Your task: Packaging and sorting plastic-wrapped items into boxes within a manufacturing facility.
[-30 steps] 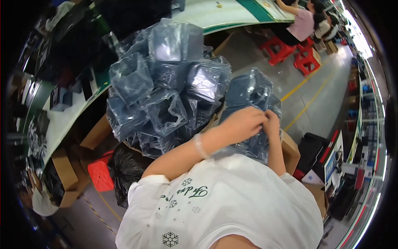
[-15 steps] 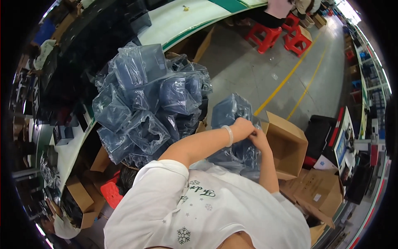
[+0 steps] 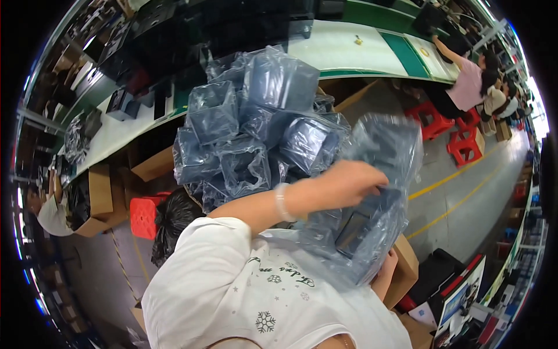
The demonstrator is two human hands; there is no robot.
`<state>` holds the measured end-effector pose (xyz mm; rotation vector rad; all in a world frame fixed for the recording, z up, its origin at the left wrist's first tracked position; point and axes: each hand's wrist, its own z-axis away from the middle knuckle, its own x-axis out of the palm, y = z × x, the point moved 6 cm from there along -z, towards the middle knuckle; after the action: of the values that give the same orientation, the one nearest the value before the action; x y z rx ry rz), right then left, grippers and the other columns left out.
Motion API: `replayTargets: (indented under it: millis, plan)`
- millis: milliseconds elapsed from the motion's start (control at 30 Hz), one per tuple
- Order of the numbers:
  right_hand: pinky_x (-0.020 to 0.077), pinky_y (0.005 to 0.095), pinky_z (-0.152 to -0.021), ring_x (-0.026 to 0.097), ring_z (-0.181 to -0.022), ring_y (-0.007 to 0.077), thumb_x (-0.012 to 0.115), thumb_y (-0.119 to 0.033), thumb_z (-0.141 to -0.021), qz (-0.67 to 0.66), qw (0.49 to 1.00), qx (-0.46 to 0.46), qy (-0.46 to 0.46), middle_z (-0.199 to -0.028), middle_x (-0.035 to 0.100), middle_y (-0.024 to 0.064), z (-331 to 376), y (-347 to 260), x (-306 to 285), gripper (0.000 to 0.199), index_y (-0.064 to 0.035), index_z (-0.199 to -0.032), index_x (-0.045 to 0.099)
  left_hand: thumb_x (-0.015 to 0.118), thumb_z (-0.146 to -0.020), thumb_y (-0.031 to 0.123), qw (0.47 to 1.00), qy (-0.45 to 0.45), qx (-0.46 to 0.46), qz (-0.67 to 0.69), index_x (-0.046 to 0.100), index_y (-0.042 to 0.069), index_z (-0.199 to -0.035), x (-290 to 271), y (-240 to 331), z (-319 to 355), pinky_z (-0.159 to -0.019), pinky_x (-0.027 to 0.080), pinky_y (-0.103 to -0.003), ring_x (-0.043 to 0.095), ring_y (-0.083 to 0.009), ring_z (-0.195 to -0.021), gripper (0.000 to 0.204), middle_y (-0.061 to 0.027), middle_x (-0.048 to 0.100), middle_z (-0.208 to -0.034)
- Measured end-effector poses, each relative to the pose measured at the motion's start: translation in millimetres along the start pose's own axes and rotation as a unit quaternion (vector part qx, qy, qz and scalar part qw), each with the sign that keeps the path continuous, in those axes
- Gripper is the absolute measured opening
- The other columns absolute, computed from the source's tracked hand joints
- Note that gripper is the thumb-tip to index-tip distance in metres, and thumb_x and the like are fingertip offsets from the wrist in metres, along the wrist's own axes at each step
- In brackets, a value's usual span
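A large clear plastic bag (image 3: 401,168) hangs over my lap, upper end spread and tilted to the right, with a dark blue-grey box-shaped part (image 3: 351,230) inside. My left hand (image 3: 357,181), with a pale band on its wrist, reaches across to the right, fingers curled at the bag's film; motion blurs it slightly. Lower down, my right hand (image 3: 386,267) grips the bag's right side, partly hidden by it. Left of the bag stands a heap of similar dark box-shaped parts wrapped in clear film (image 3: 250,128).
An open cardboard box (image 3: 407,270) stands close to my right hand. Behind the heap runs a white and green workbench (image 3: 343,43). Red stools (image 3: 465,148) and a seated person in pink (image 3: 468,84) are at the far right. Another red stool (image 3: 145,216) is left.
The view has turned, shifting the heap to the right. The bag now spreads out larger and higher. My hands, formerly together at it, have separated, the right one lower.
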<state>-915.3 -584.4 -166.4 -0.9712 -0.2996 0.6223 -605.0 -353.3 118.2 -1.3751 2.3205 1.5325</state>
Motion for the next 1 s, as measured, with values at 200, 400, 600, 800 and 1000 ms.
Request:
replayTargets:
  millis: [200,400,600,800,1000]
  plan:
    - [0.0449,0.0263,-0.073,0.058,-0.079,0.0141,0.065,-0.001,-0.074,0.061,0.998,0.007,-0.024,-0.087,0.063,0.0063,-46.4,-22.9,24.4,0.022,0.0029,-0.095,0.062,0.055,-0.061,-0.012,0.946,0.188,-0.075,-0.255,0.062,0.003,-0.089,-168.1,54.8,58.9,-0.065,0.049,-0.033,0.062,-0.0263,-0.073,0.032,-0.012,0.063,-0.08]
    - [0.0444,0.0249,-0.069,0.057,-0.074,0.0131,0.064,-0.001,-0.075,0.099,0.992,-0.022,-0.079,-0.086,0.063,0.0051,-67.0,-48.7,65.6,0.023,0.0038,-0.097,0.062,0.051,-0.074,-0.005,0.866,0.218,-0.211,-0.397,0.061,0.003,-0.094,-252.5,-15.0,94.8,-0.068,0.048,-0.033,0.062,-0.0274,-0.079,0.023,-0.0117,0.064,-0.083]
    - [0.0439,0.0233,-0.066,0.056,-0.072,0.011,0.063,0.0,-0.075,0.121,0.985,-0.045,-0.111,-0.084,0.063,0.0042,-70.9,-56.8,89.2,0.019,0.0043,-0.094,0.062,0.055,-0.077,0.008,0.859,0.105,-0.261,-0.429,0.06,0.008,-0.096,-275.7,-120.9,82.6,-0.07,0.047,-0.038,0.06,-0.0296,-0.085,0.02,-0.0109,0.065,-0.085]
    - [0.0435,0.0228,-0.066,0.055,-0.072,0.0104,0.063,0.001,-0.075,0.116,0.987,-0.06,-0.094,-0.083,0.063,0.0041,-70.8,-55.1,83.5,0.018,0.004,-0.093,0.062,0.065,-0.075,0.023,0.864,0.013,-0.29,-0.412,0.05,0.01,-0.116,-259.3,-151.1,68.6,-0.079,0.047,-0.039,0.056,-0.0307,-0.098,0.045,-0.0117,0.061,-0.103]
    - [0.0431,0.0224,-0.066,0.055,-0.072,0.0103,0.063,0.001,-0.075,0.138,0.983,-0.063,-0.106,-0.083,0.063,0.0042,-76.4,-61.9,91.2,0.018,0.0039,-0.093,0.062,0.074,-0.063,0.034,0.87,0.042,-0.241,-0.429,0.034,0.018,-0.133,-240.7,-145.9,78.5,-0.096,0.038,-0.04,0.042,-0.0354,-0.118,0.082,-0.0187,0.043,-0.127]
